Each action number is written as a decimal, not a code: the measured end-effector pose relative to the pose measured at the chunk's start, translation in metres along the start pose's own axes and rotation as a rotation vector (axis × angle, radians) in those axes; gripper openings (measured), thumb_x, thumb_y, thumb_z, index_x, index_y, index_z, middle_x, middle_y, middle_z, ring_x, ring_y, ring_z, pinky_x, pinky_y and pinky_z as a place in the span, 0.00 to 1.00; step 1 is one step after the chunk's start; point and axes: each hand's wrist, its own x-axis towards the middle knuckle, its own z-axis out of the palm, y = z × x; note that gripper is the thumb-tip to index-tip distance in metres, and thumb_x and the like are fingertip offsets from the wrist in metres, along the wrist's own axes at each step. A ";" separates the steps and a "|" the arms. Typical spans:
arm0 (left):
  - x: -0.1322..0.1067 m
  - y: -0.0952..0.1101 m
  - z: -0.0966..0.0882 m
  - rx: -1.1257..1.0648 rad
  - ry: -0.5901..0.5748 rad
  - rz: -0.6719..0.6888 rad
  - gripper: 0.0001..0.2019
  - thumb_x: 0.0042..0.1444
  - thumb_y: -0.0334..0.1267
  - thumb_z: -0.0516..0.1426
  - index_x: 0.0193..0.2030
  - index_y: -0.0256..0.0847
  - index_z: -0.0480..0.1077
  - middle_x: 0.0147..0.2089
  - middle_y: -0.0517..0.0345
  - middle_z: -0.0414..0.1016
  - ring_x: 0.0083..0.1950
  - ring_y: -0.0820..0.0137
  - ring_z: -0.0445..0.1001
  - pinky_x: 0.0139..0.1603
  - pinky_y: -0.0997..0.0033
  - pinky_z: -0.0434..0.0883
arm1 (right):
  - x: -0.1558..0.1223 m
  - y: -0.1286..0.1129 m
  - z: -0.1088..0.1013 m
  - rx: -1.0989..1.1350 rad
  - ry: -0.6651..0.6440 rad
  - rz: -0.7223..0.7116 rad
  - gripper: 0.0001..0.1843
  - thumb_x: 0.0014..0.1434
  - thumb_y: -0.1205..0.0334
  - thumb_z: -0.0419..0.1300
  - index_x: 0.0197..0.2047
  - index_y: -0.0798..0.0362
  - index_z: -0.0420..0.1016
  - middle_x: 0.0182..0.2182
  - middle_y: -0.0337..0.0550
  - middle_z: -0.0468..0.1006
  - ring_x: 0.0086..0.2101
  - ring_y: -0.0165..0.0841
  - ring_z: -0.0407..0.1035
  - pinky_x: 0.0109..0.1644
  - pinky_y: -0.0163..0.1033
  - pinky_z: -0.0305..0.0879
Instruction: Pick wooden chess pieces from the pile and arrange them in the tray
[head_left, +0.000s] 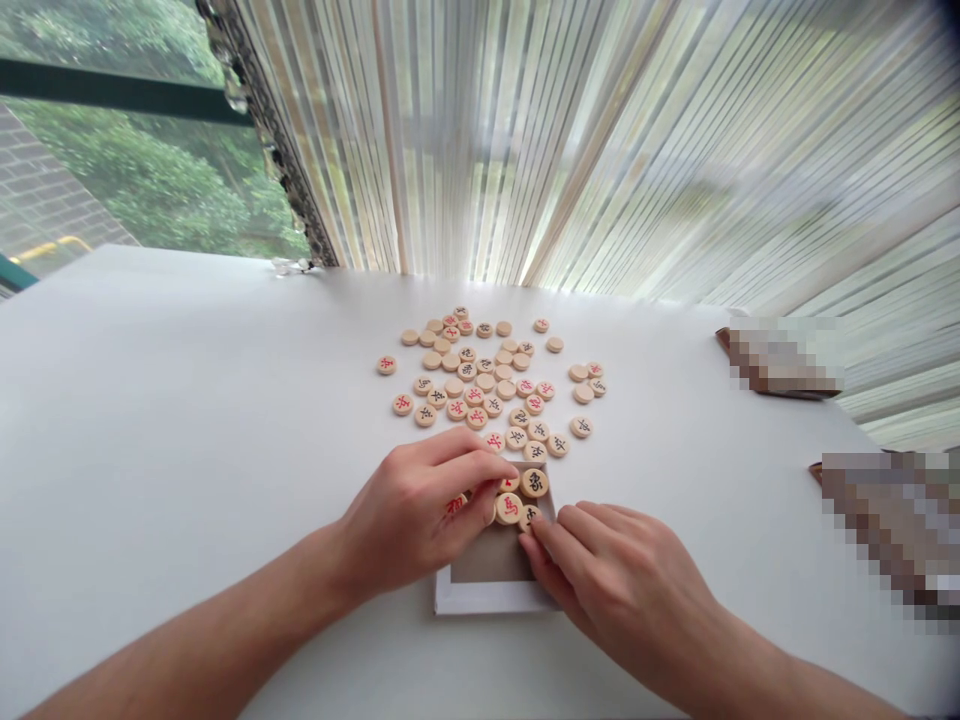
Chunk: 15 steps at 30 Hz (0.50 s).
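A shallow white box (495,600) with a grey-brown floor lies in front of me, holding several round wooden Chinese chess pieces in its far part. My left hand (424,505) reaches over the box's left side, fingers curled and thumb close to the fingertips. Whatever lies between them is hidden, and a red-marked piece (455,505) shows partly behind the hand. From the right, my right hand (615,560) pinches a black-marked chess piece (529,517) by its edge inside the box. Beside that piece are a red-marked horse piece (509,508) and another black-marked piece (534,483).
Many loose chess pieces (485,383), some face down, are spread over the white table (225,400) beyond the box. Two brown objects, partly pixelated, sit at the right (784,365). A string curtain (480,140) hangs along the table's far edge.
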 end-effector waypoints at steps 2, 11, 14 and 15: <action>0.000 0.000 0.000 0.000 0.002 -0.001 0.08 0.65 0.24 0.59 0.45 0.36 0.79 0.39 0.52 0.82 0.39 0.69 0.82 0.42 0.72 0.80 | 0.001 0.001 -0.002 0.011 0.001 0.035 0.24 0.76 0.67 0.51 0.27 0.52 0.74 0.21 0.39 0.70 0.21 0.36 0.64 0.30 0.44 0.52; 0.000 -0.001 0.001 0.000 -0.003 0.002 0.07 0.66 0.24 0.59 0.44 0.33 0.79 0.38 0.50 0.81 0.39 0.68 0.82 0.42 0.72 0.80 | 0.001 0.001 -0.003 0.008 0.010 0.104 0.26 0.78 0.60 0.48 0.31 0.53 0.80 0.21 0.38 0.72 0.21 0.35 0.65 0.30 0.42 0.53; -0.001 0.000 0.000 -0.005 -0.009 0.003 0.07 0.66 0.24 0.59 0.44 0.33 0.79 0.39 0.49 0.81 0.39 0.68 0.82 0.42 0.72 0.79 | 0.001 0.002 -0.001 -0.012 0.023 0.112 0.27 0.79 0.59 0.47 0.32 0.52 0.81 0.21 0.37 0.72 0.20 0.34 0.66 0.30 0.42 0.54; -0.001 0.000 0.000 -0.008 -0.011 0.003 0.07 0.66 0.24 0.59 0.44 0.33 0.79 0.39 0.49 0.81 0.39 0.68 0.82 0.42 0.72 0.79 | 0.001 0.002 -0.001 -0.017 0.024 0.117 0.27 0.79 0.58 0.47 0.33 0.52 0.81 0.21 0.37 0.72 0.20 0.34 0.66 0.30 0.42 0.54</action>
